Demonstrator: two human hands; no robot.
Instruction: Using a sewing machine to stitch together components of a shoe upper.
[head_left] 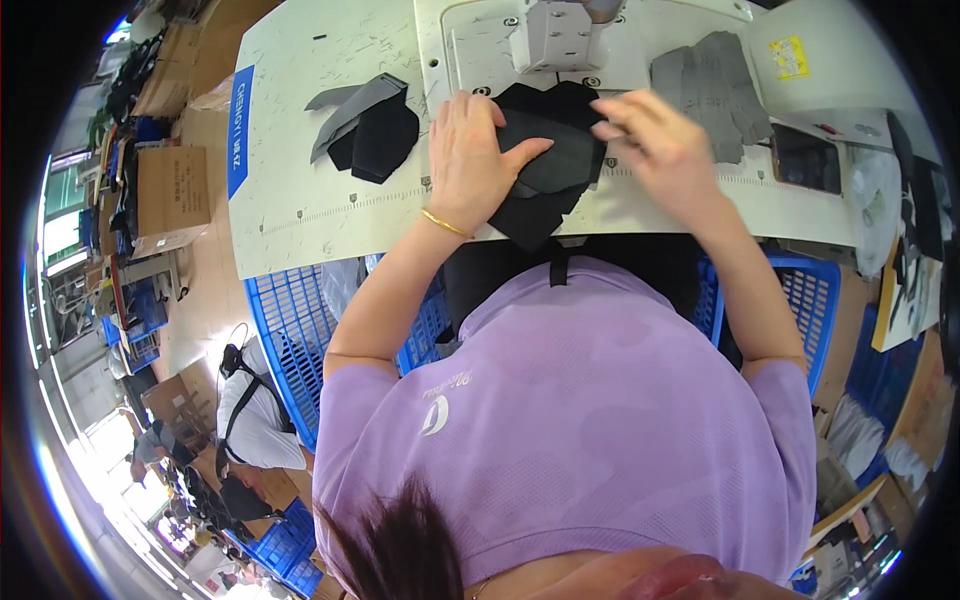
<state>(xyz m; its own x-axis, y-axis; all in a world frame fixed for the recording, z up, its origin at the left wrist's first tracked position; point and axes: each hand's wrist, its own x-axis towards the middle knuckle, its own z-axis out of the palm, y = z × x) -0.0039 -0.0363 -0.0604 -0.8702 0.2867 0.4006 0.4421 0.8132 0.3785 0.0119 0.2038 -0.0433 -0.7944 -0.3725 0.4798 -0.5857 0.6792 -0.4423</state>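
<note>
White sewing table [300,215]: black fabric [545,190] at 12 o'clock, long axis diagonal; left hand [480,150] pressing flat, right hand [655,140] pinching its edge.

Blue crates [290,330] — grey pieces [715,85] (stacked).

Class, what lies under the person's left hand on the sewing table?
Black fabric pieces, stacked, under the left hand; the right hand touches their edge. The palm hides the fabric beneath it.

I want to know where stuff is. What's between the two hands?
In the head view, black fabric pieces lie between the left hand and right hand; both touch them.
</note>
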